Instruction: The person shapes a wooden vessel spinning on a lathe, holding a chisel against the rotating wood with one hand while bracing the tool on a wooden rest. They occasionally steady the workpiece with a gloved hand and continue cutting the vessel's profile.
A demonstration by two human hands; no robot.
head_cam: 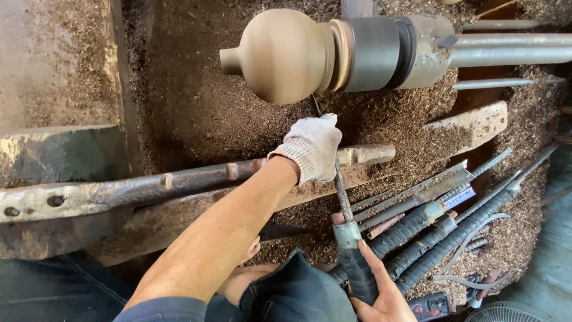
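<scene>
The gloved left hand (311, 152) pins the shaft of a long chisel (344, 203) against the metal tool rest (179, 182), its grip closed on the steel. The bare right hand (381, 292) wraps the taped handle near the body. The rounded wooden workpiece (286, 53) sits on the lathe just beyond, with the chisel tip under it. The work looks like shaping in progress, which calls for a steady, braced edge.

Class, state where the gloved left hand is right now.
In the head view, the gloved left hand rests at centre on the metal bar, just below the rounded wooden piece.
</scene>
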